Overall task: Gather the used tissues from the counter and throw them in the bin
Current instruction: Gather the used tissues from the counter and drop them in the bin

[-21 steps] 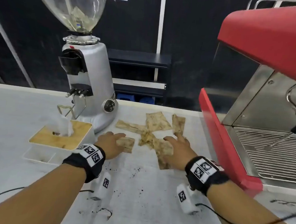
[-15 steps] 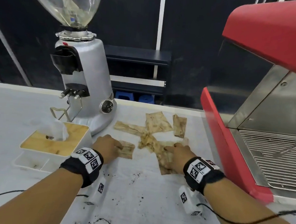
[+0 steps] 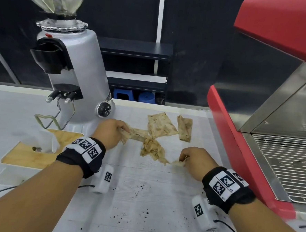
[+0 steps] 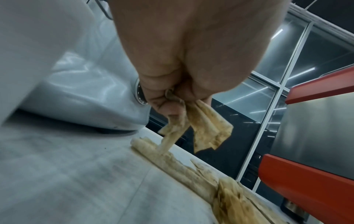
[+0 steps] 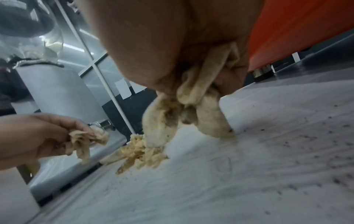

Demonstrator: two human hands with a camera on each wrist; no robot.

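Note:
Several brown-stained used tissues lie on the white counter (image 3: 143, 196). My left hand (image 3: 110, 133) pinches one crumpled tissue (image 4: 203, 125) just above the counter, beside a long flat strip (image 3: 138, 133). My right hand (image 3: 196, 161) grips another stained tissue (image 5: 193, 109), whose ends droop onto the counter. Between the hands sits a crumpled wad (image 3: 152, 148). Two flatter tissues lie behind it, a wide tissue (image 3: 160, 125) and a narrow tissue (image 3: 184, 128). No bin is in view.
A silver coffee grinder (image 3: 74, 69) stands at the back left, close behind my left hand. A red espresso machine (image 3: 268, 97) fills the right side. A wooden-topped tissue box (image 3: 35, 151) sits at the left. Dark coffee grounds (image 3: 140, 186) speckle the near counter.
Both hands had lain flat on tissues and have since closed on them. The left hand lifted its tissue and moved back towards the grinder; the right hand drew its tissue nearer.

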